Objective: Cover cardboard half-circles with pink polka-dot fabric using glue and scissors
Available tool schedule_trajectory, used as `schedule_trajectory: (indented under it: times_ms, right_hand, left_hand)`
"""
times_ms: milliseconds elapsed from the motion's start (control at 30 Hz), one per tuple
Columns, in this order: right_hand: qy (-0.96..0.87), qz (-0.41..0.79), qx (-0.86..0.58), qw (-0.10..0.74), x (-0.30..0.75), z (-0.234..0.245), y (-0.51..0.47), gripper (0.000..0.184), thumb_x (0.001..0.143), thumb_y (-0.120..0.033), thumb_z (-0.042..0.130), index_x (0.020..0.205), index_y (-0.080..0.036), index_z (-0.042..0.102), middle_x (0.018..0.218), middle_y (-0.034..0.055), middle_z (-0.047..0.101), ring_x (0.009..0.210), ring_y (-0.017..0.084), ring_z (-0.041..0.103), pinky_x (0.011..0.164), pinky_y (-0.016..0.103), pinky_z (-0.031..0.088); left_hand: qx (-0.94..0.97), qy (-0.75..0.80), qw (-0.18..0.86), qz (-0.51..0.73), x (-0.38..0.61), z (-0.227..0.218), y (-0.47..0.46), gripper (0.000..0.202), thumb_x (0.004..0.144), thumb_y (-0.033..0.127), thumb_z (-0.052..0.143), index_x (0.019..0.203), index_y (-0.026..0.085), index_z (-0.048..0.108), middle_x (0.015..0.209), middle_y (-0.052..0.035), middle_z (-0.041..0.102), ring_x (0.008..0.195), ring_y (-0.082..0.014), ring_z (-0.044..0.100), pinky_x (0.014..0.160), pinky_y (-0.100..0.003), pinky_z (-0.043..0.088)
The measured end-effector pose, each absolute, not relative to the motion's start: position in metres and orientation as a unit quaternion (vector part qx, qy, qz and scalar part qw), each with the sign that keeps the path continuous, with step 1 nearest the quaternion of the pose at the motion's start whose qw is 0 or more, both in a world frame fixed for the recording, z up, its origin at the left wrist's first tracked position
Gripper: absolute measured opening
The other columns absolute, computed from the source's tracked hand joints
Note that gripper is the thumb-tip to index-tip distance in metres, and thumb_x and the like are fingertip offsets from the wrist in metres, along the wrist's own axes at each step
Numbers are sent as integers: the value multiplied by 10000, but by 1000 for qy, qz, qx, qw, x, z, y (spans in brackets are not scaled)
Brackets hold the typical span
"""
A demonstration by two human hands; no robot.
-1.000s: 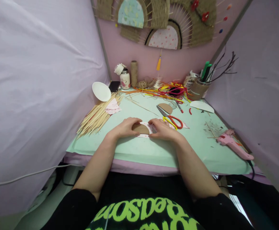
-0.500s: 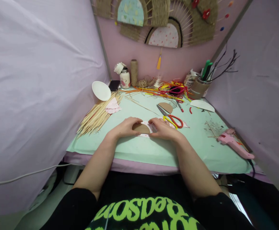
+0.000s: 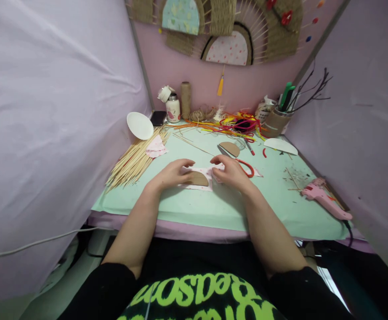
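Observation:
A brown cardboard half-disc (image 3: 197, 178) lies flat on pink-and-white patterned fabric (image 3: 194, 187) on the table. My left hand (image 3: 174, 172) is at its left end, thumb over the cardboard's edge, fingers apart from the thumb. My right hand (image 3: 230, 172) hovers around the fabric's right edge, index finger and thumb spread. Whether its thumb touches the fabric, I cannot tell. Scissors with a red handle loop (image 3: 247, 168) lie behind my right hand, which covers part of them. Beyond them is a second cardboard half-disc (image 3: 230, 148).
A bundle of thin sticks (image 3: 134, 162) and a fabric scrap (image 3: 156, 146) lie left. A white bowl-like piece (image 3: 140, 126) leans there. Right are a pink glue gun (image 3: 325, 200) and white half-disc (image 3: 280, 146). Coloured cords (image 3: 230, 126) and a bottle (image 3: 173, 109) line the back.
Both hands have loosened from around the cardboard and drawn slightly apart. More of the fabric shows now, and my right hand covers the yellow scissor loop.

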State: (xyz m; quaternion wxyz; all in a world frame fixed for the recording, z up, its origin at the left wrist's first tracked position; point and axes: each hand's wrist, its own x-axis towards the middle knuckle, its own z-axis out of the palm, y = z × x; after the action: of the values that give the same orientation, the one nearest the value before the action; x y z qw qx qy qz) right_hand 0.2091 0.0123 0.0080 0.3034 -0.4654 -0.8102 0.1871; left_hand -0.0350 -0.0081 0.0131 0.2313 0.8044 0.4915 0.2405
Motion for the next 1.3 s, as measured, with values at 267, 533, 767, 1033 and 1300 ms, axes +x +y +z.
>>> schedule_trajectory:
  times_ms: [267, 533, 767, 1033, 1300]
  right_hand:
    - [-871, 183, -398, 224, 194, 3, 3, 161, 842, -297, 589, 963, -232, 673, 1037, 53, 691, 1022, 237, 575, 904, 393, 359]
    - [-884, 179, -388, 192, 190, -2, 1, 276, 807, -315, 644, 1073, -241, 628, 1169, 67, 637, 1128, 270, 513, 934, 427, 334]
    - [-885, 184, -392, 172, 186, 2, -4, 263, 814, -315, 625, 1059, -220, 633, 1169, 84, 629, 1120, 276, 509, 921, 431, 338]
    - [-891, 180, -381, 168, 186, 1, -4, 196, 854, -317, 582, 1001, -234, 682, 1152, 81, 637, 1108, 271, 514, 939, 440, 332]
    - [-891, 185, -382, 160, 185, 1, -3, 194, 845, -248, 575, 1001, -227, 688, 1142, 69, 648, 1081, 255, 536, 945, 444, 329]
  left_hand:
    - [688, 614, 146, 359, -49, 5, 3, 319, 774, 111, 488, 1038, 164, 661, 1000, -63, 725, 941, -183, 655, 905, -331, 490]
    - [762, 547, 198, 284, -47, 9, -6, 360, 778, 266, 590, 1124, 186, 643, 1157, -61, 678, 1077, -208, 615, 970, -332, 465]
    - [802, 514, 216, 212, -48, 10, -5, 385, 715, 287, 647, 1085, 183, 663, 1114, -60, 672, 1059, -239, 599, 940, -364, 461]
    - [828, 492, 196, 185, -48, 8, -2, 269, 737, 274, 644, 982, 197, 724, 1009, -64, 656, 1009, -228, 577, 932, -358, 438]
    - [833, 480, 213, 171, -50, 0, 2, 243, 777, 286, 636, 985, 214, 738, 1002, -65, 640, 988, -213, 583, 928, -348, 437]
